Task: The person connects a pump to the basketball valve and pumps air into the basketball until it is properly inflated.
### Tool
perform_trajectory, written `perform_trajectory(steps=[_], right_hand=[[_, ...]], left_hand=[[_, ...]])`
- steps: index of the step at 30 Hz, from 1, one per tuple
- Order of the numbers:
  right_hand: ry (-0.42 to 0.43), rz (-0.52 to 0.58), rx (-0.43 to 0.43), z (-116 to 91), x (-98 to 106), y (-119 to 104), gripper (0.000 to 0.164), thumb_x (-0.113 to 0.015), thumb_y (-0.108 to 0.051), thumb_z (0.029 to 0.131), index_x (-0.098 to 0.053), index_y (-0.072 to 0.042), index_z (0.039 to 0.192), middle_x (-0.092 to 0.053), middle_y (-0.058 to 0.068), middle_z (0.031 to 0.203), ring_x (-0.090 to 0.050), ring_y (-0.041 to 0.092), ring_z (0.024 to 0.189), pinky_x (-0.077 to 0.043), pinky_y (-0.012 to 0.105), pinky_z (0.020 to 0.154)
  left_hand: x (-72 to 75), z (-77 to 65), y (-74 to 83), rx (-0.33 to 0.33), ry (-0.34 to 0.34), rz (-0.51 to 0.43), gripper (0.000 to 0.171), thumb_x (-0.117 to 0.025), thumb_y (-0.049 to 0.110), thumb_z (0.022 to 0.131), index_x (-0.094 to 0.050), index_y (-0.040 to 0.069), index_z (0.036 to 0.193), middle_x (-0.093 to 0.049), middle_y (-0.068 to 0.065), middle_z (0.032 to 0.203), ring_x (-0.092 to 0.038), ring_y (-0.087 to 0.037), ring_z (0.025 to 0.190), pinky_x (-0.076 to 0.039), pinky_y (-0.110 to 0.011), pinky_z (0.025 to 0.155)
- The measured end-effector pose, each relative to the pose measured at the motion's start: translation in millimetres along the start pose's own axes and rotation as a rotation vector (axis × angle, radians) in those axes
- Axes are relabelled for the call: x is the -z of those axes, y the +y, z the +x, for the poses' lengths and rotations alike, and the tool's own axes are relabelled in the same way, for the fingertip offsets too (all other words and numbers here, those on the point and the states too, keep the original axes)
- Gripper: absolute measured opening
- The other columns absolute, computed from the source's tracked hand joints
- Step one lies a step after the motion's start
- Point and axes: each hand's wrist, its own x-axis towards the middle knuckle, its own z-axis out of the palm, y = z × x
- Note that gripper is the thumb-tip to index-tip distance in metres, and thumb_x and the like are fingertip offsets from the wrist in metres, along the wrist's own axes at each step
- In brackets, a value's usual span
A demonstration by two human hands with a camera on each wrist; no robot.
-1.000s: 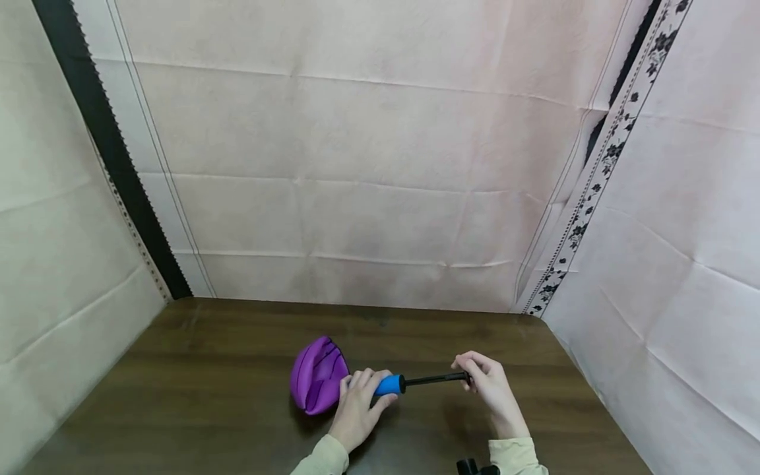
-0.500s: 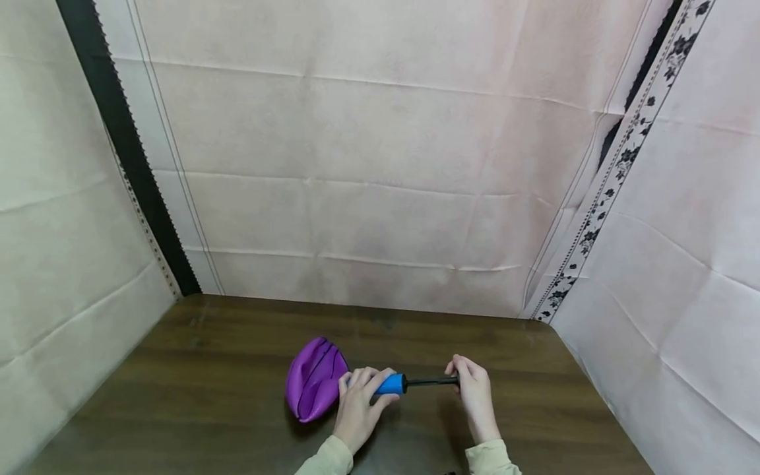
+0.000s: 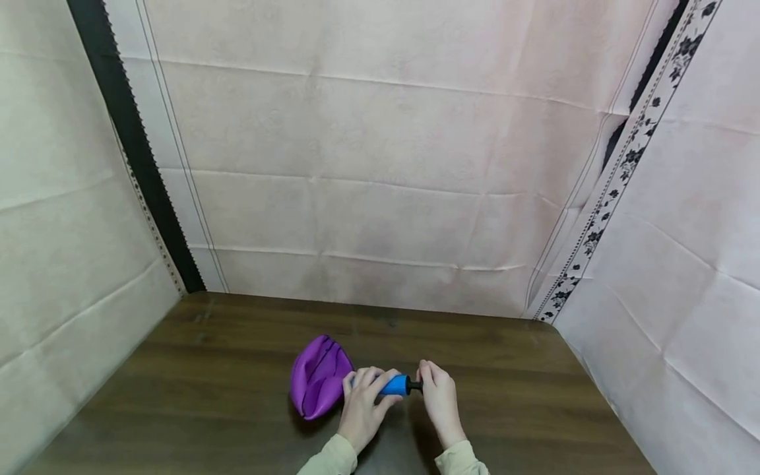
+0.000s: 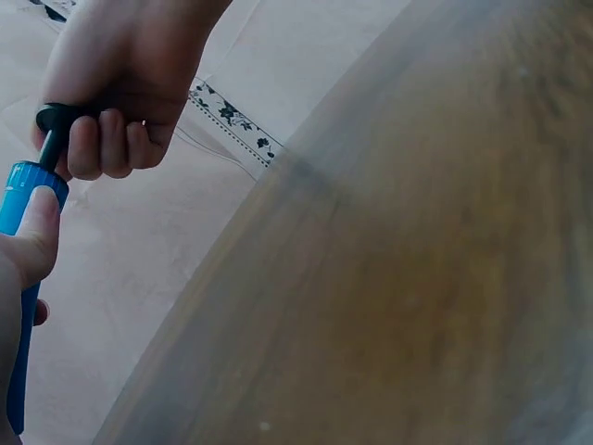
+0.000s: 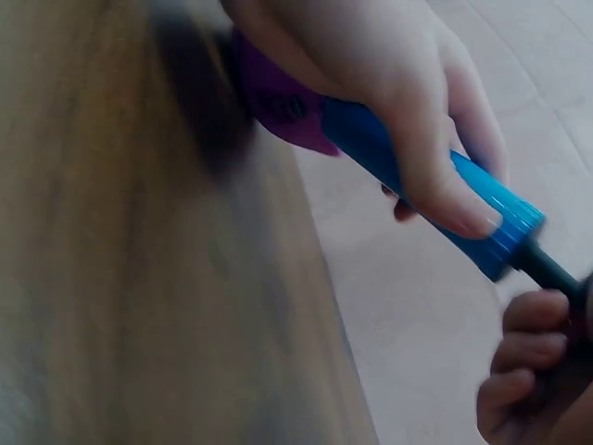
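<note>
My left hand point(image 3: 363, 410) grips the blue barrel of a hand pump point(image 3: 396, 384), its thumb lying along the barrel in the left wrist view. On the pump's black handle point(image 4: 57, 118), the curled fingers of my right hand point(image 3: 441, 402) hold on, close against the barrel's end. Only a short length of black rod point(image 5: 547, 269) shows between barrel and handle. At the pump's other end is a purple, partly filled, creased balloon point(image 3: 320, 377) with dark lines on it. Where balloon and pump meet is hidden behind my left hand in the head view.
A brown wood-grain table point(image 3: 237, 422) lies under the hands. Pale creased cloth point(image 3: 368, 198) hangs behind it and on both sides, with a black strip point(image 3: 142, 152) at left and a floral border point(image 3: 600, 218) at right.
My right hand has moved left toward my left hand, pushing the handle in, so the long black rod has nearly vanished into the barrel. My left hand keeps its grip; the balloon shifted slightly.
</note>
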Motion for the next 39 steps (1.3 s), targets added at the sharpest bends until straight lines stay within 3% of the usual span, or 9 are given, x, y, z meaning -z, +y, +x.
perform_trajectory(steps=[5, 8, 12, 15, 20, 24, 28, 35, 39], right_hand=[[-0.102, 0.136, -0.029, 2.9, 17.1, -2.6, 0.040, -0.055, -0.025, 0.099, -0.059, 0.006, 0.074, -0.048, 0.002, 0.049, -0.038, 0.009, 0.041, -0.030, 0.022, 0.043], [-0.111, 0.188, -0.037, 5.6, 31.3, -8.0, 0.041, -0.058, -0.025, 0.097, -0.059, 0.008, 0.073, -0.049, 0.000, 0.048, -0.042, 0.011, 0.041, -0.033, 0.023, 0.045], [-0.019, 0.239, -0.053, 8.0, 57.5, -12.7, 0.042, -0.057, -0.023, 0.097, -0.057, 0.008, 0.069, -0.047, -0.005, 0.048, -0.049, 0.012, 0.042, -0.040, 0.024, 0.049], [0.052, 0.293, -0.095, 7.6, 77.7, -15.0, 0.043, -0.055, -0.021, 0.099, -0.056, 0.003, 0.064, -0.044, -0.006, 0.045, -0.043, 0.010, 0.037, -0.036, 0.022, 0.044], [0.051, 0.262, -0.097, 8.0, 91.0, -16.4, 0.044, -0.054, -0.024, 0.099, -0.055, -0.003, 0.061, -0.042, -0.004, 0.042, -0.040, 0.008, 0.037, -0.032, 0.022, 0.043], [0.124, 0.211, -0.095, 8.6, 83.5, -11.6, 0.044, -0.055, -0.023, 0.098, -0.053, 0.005, 0.065, -0.044, -0.006, 0.046, -0.041, 0.008, 0.040, -0.035, 0.022, 0.046], [0.202, 0.161, -0.104, 9.3, 63.2, -1.8, 0.044, -0.054, -0.023, 0.099, -0.053, 0.009, 0.069, -0.045, -0.008, 0.050, -0.041, 0.006, 0.041, -0.035, 0.021, 0.046], [0.228, -0.178, -0.047, 1.8, 13.0, 3.0, 0.043, -0.050, -0.025, 0.100, -0.061, -0.003, 0.065, -0.053, -0.003, 0.049, -0.048, 0.010, 0.044, -0.037, 0.027, 0.048], [0.202, -0.268, -0.016, -2.2, -1.2, -1.1, 0.043, -0.049, -0.027, 0.101, -0.061, -0.007, 0.066, -0.052, -0.001, 0.046, -0.046, 0.011, 0.044, -0.034, 0.029, 0.046]], left_hand=[[0.6, -1.0, 1.6, 0.026, -0.032, -0.017, 0.040, -0.075, 0.035, 0.078, -0.065, 0.031, 0.117, -0.061, 0.005, 0.102, -0.055, -0.020, 0.101, -0.033, -0.049, 0.093], [2.6, -0.6, 1.6, 0.064, -0.055, -0.051, 0.040, -0.074, 0.036, 0.080, -0.064, 0.033, 0.119, -0.061, 0.006, 0.102, -0.055, -0.020, 0.103, -0.032, -0.049, 0.095], [5.3, -0.5, 0.2, 0.114, -0.065, -0.090, 0.040, -0.074, 0.033, 0.080, -0.063, 0.035, 0.119, -0.061, 0.009, 0.101, -0.054, -0.018, 0.103, -0.029, -0.050, 0.098], [6.2, -0.1, -0.5, 0.124, -0.076, -0.110, 0.040, -0.075, 0.033, 0.080, -0.063, 0.035, 0.119, -0.060, 0.010, 0.100, -0.053, -0.018, 0.104, -0.028, -0.050, 0.098], [5.2, 3.6, 0.1, 0.130, -0.110, -0.123, 0.041, -0.075, 0.033, 0.080, -0.063, 0.036, 0.120, -0.060, 0.009, 0.101, -0.053, -0.019, 0.105, -0.026, -0.052, 0.099], [4.6, 4.9, 2.3, 0.140, -0.138, -0.119, 0.041, -0.076, 0.034, 0.079, -0.063, 0.036, 0.118, -0.060, 0.008, 0.101, -0.052, -0.019, 0.105, -0.026, -0.053, 0.100], [4.1, 3.7, 3.3, 0.132, -0.146, -0.081, 0.041, -0.075, 0.037, 0.079, -0.065, 0.035, 0.118, -0.061, 0.007, 0.101, -0.051, -0.017, 0.104, -0.026, -0.053, 0.099], [1.5, 0.6, 2.6, 0.093, -0.181, -0.021, 0.038, -0.070, 0.044, 0.081, -0.066, 0.031, 0.117, -0.062, 0.008, 0.100, -0.051, -0.016, 0.103, -0.028, -0.053, 0.096], [-0.7, 0.7, 2.8, 0.041, -0.142, -0.002, 0.037, -0.072, 0.042, 0.080, -0.067, 0.029, 0.115, -0.062, 0.009, 0.098, -0.052, -0.015, 0.101, -0.030, -0.050, 0.092]])
